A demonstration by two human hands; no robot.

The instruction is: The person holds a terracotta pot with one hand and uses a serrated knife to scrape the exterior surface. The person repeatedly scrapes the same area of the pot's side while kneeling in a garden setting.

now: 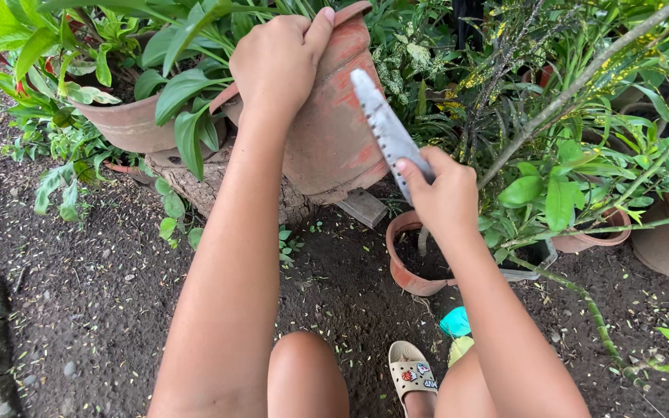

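Nearest, right hand (444, 193) wrapped tight around handle of grey serrated metal blade (383, 128), tip up against tilted terracotta clay pot (334, 131). Farther, left hand (276, 62) clamped over that pot's rim, leafy green plants (187, 46) beyond.

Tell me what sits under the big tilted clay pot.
The big clay pot, gripped by the left hand, rests on a rough stump beside a small block. The contact underneath is hidden by leaves and the pot itself.

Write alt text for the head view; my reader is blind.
A left hand grips the rim of a tilted clay pot while the right hand holds a saw against it, among potted plants on soil.
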